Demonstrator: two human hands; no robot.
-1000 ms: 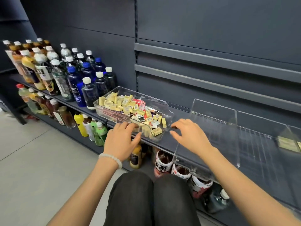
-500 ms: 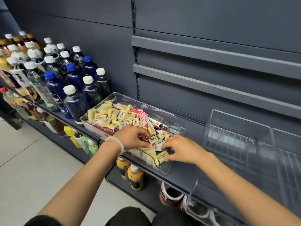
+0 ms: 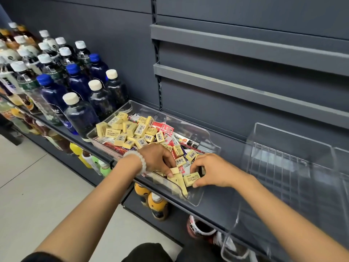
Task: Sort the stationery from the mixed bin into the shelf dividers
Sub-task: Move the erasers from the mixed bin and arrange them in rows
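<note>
A clear plastic bin [image 3: 211,140] sits on the dark shelf, filled with several yellow erasers [image 3: 132,129] and red-and-white packets [image 3: 165,128]. Both hands reach into its near end. My left hand [image 3: 157,157], with a white bead bracelet on the wrist, has its fingertips on a small yellow eraser [image 3: 174,170]. My right hand [image 3: 213,170] pinches a yellow eraser [image 3: 191,179] between thumb and fingers at the bin's front rim. Clear shelf dividers [image 3: 287,159] stand to the right, with nothing visible inside them.
Rows of dark blue and clear bottles [image 3: 79,114] with white and blue caps crowd the shelf left of the bin. More bottles [image 3: 157,205] stand on the lower shelf. Two grey rails [image 3: 245,86] run along the back panel. My dark-trousered knees [image 3: 147,252] are below.
Both hands moved from the bin's front edge into the bin among the erasers. The camera came closer and higher over the shelf. My right hand has closed on a yellow eraser.
</note>
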